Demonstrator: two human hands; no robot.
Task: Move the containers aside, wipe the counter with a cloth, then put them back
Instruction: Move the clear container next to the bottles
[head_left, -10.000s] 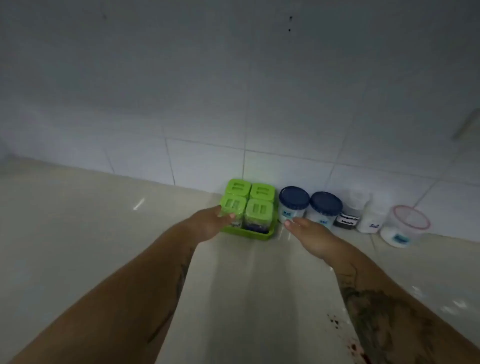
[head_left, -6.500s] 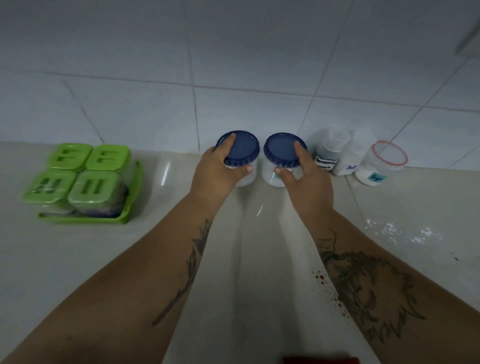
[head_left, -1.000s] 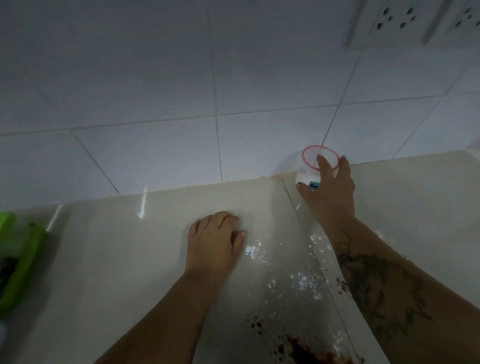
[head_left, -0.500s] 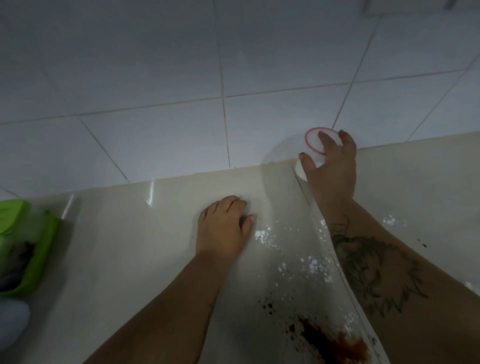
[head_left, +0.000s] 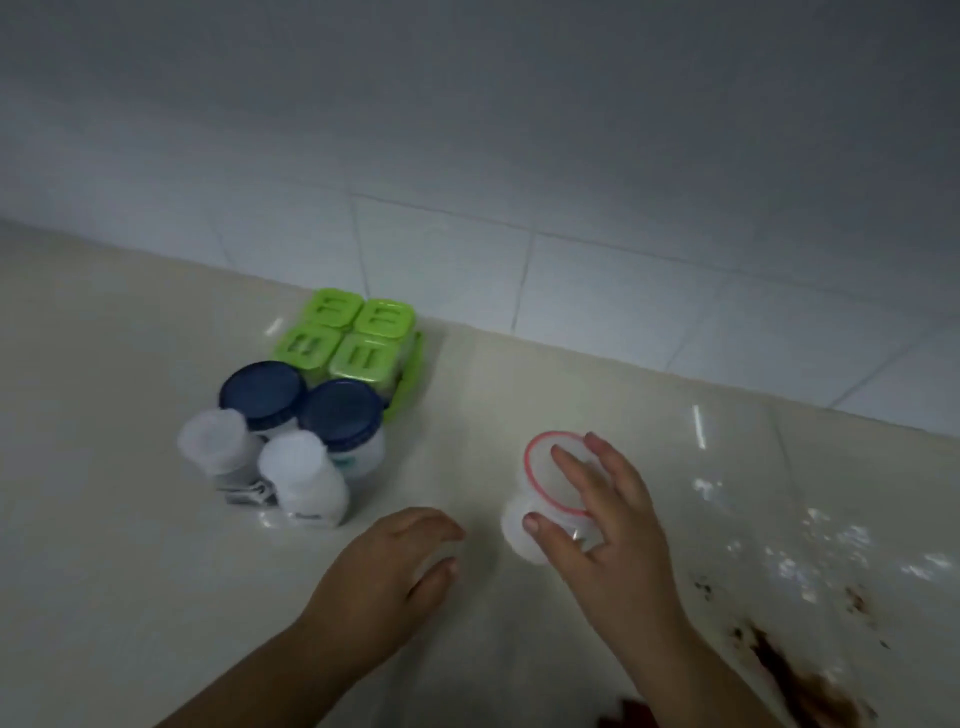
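Two hands work over the counter (head_left: 104, 519); landmark: the green tray (head_left: 410, 384) of four green-lidded boxes against the tiled wall (head_left: 519, 156). My view shows the right hand (head_left: 602, 525) gripping the red-rimmed container (head_left: 540, 467), which lies to the right of the green tray and nearer me, well apart from it. Its fingers (head_left: 571, 467) are spread across the lid and the thumb (head_left: 532, 522) presses the side wall, so the container sits under the fingers and against the thumb. I cannot tell whether its base touches the counter. The left hand (head_left: 384, 577), nearer me than the green tray, rests with fingers loosely curled, holding nothing. Two blue-lidded jars (head_left: 262, 389) stand just beside the tray's near-left edge, with two white bottles (head_left: 298, 465) nearer me again. A brown stain (head_left: 800, 680) lies far right of the tray
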